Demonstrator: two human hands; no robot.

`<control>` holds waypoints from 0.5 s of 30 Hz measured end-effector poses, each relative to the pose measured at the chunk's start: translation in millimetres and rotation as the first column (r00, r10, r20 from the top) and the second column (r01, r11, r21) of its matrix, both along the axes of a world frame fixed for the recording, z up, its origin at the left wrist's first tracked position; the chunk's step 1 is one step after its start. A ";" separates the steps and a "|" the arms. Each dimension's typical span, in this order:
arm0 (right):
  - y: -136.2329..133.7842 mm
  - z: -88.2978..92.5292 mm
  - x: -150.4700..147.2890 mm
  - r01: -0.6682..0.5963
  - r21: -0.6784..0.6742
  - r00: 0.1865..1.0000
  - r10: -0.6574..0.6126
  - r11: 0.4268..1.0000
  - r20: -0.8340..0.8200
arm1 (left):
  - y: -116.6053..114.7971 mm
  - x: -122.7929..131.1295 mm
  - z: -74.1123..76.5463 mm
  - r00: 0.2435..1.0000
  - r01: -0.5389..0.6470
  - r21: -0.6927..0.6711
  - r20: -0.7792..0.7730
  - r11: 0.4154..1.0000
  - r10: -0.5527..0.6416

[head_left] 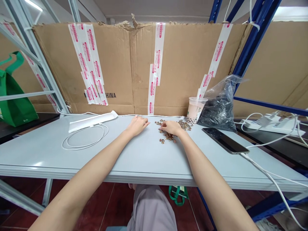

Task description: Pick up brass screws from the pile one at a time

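A scatter of several small brass-coloured metal parts (183,124) lies on the pale grey table (144,160), toward the back middle. My right hand (171,127) rests palm down on that scatter, its fingers curled over some of the parts; what they hold is hidden. My left hand (137,124) lies on the bare table just left of the parts, fingers bent and close together, tips pointing toward the pile. I see nothing in it.
A plastic cup of milk tea (195,110) and a bag of dark parts (219,107) stand behind the pile. A black phone (225,140) with a white cable lies to the right. A coiled white cable (83,138) and a white packet (92,121) lie left. Taped cardboard (134,64) walls the back.
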State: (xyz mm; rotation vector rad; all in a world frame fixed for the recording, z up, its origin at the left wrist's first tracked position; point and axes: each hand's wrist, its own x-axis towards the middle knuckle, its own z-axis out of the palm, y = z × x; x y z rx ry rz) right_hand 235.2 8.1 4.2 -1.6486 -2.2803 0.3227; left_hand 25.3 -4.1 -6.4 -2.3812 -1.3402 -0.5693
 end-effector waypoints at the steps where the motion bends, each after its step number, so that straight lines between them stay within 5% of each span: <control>1: -2.2 3.1 0.3 0.001 0.040 1.000 -0.002 0.999 0.021 | 2.4 -5.6 0.9 1.000 -0.022 -0.016 0.005 1.000 0.022; 5: -10.1 17.4 0.0 -0.187 0.084 0.976 0.195 0.979 -0.095 | 11.7 -31.9 4.0 0.994 -0.107 -0.086 0.026 0.991 0.109; 9: -17.4 26.8 -2.0 -0.441 -0.271 0.897 0.430 0.856 -0.102 | 19.3 -54.5 5.7 0.986 -0.127 -0.279 0.067 0.952 0.151; 11: -20.6 27.6 -3.2 -0.449 -0.426 0.882 0.465 0.786 -0.072 | 22.7 -61.5 5.4 0.984 -0.127 -0.392 0.069 0.911 0.167; 15: -22.2 22.9 -5.8 -0.410 -0.422 0.897 0.442 0.809 -0.024 | 26.6 -64.7 4.2 0.978 -0.140 -0.497 0.067 0.856 0.199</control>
